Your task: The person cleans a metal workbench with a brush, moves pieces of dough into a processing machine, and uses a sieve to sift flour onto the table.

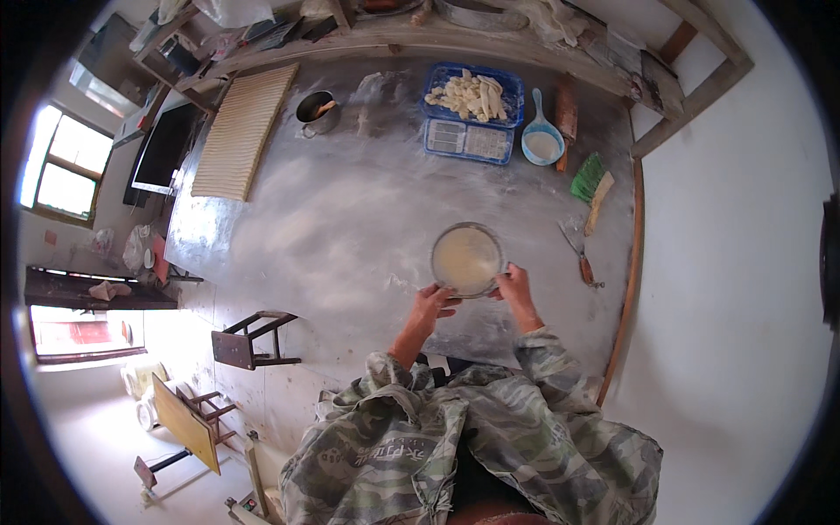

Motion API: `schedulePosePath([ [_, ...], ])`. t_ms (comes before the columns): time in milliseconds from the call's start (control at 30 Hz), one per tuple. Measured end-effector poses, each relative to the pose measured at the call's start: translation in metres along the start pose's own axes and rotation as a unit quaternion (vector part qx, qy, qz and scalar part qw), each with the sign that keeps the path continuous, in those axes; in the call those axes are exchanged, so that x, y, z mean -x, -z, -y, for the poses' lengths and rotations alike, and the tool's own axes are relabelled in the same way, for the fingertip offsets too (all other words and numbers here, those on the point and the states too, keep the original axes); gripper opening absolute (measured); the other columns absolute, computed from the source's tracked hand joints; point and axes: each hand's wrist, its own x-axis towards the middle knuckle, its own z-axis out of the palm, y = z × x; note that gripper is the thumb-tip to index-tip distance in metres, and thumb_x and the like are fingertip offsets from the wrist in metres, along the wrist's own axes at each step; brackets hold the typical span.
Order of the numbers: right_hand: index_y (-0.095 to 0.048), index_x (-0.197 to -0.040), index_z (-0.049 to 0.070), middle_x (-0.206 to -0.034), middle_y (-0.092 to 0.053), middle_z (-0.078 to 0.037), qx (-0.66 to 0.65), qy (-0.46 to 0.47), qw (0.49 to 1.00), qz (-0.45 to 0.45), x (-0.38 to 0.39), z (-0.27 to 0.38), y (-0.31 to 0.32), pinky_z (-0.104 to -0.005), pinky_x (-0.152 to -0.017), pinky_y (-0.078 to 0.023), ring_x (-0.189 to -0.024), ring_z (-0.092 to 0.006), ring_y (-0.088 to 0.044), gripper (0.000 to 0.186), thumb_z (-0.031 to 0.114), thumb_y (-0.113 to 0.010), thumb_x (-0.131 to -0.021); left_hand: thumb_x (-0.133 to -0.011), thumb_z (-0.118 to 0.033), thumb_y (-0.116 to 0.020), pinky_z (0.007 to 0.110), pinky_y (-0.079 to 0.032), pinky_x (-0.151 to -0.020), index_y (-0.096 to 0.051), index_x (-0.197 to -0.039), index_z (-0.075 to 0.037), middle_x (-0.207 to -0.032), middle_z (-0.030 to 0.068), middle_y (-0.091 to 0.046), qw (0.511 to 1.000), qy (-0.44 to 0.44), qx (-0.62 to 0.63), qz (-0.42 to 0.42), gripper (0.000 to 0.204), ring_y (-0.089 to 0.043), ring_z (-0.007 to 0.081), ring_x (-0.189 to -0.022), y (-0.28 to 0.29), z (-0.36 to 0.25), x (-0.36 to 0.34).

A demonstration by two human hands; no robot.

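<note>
Both my hands grip a round, thin-rimmed sieve [468,258] at its near edge, over the flour-dusted table [306,227]. My left hand [432,303] closes on its lower left rim, thumb on top. On the lower right rim, my right hand [514,290] is closed too. Pale, yellowish-white stuff shows inside the sieve, slightly blurred. Farther off, a blue scale [469,140] bears a blue tray [435,87] of pale dough pieces [472,94]. Right of it lie a light-blue scoop [542,144] with white powder and a wooden rolling pin [567,118].
A green-bristled brush [593,184] and a wooden-handled tool [584,262] lie along the right side. At the far left are a metal pot [317,114] and a ridged pale board [245,131]. A shelf [394,39] spans the back; a stool [254,341] stands left.
</note>
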Motion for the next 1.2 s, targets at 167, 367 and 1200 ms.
schedulePosePath([
  [167,-0.055,-0.084,-0.008,-0.072,-0.064,-0.018,0.038,-0.017,0.986,-0.162,-0.043,0.012,0.062,-0.0318,-0.036,-0.048,-0.049,-0.0253,-0.066,0.011,0.002,-0.050,-0.081,-0.093,-0.032,-0.057,0.039,-0.053,-0.080,-0.048,-0.132,0.003,-0.119,0.0149,-0.062,0.998,-0.026,-0.056,0.022,0.053,-0.065,0.0257,-0.102,0.001,0.002,0.008],
  [367,-0.055,-0.096,-0.009,-0.077,-0.066,-0.020,0.018,-0.019,0.993,-0.113,-0.076,0.067,0.060,-0.0302,-0.037,-0.048,-0.052,-0.0257,-0.067,0.021,0.003,-0.045,-0.081,-0.092,-0.028,-0.058,0.035,-0.052,-0.074,-0.052,-0.130,0.002,-0.111,0.0108,-0.065,0.998,0.005,-0.045,-0.034,0.049,-0.067,0.0226,-0.094,0.064,0.025,0.026],
  [1200,-0.058,-0.091,-0.010,-0.076,-0.067,-0.021,0.129,0.050,0.982,0.128,-0.055,0.180,-0.306,-0.0321,-0.042,-0.052,-0.056,-0.0265,-0.069,0.022,0.007,-0.050,-0.080,-0.094,-0.023,-0.055,0.033,-0.052,-0.069,-0.060,-0.118,-0.002,-0.103,0.0087,-0.068,0.981,-0.016,0.110,-0.158,0.033,-0.068,0.0208,-0.086,0.268,0.070,0.150],
])
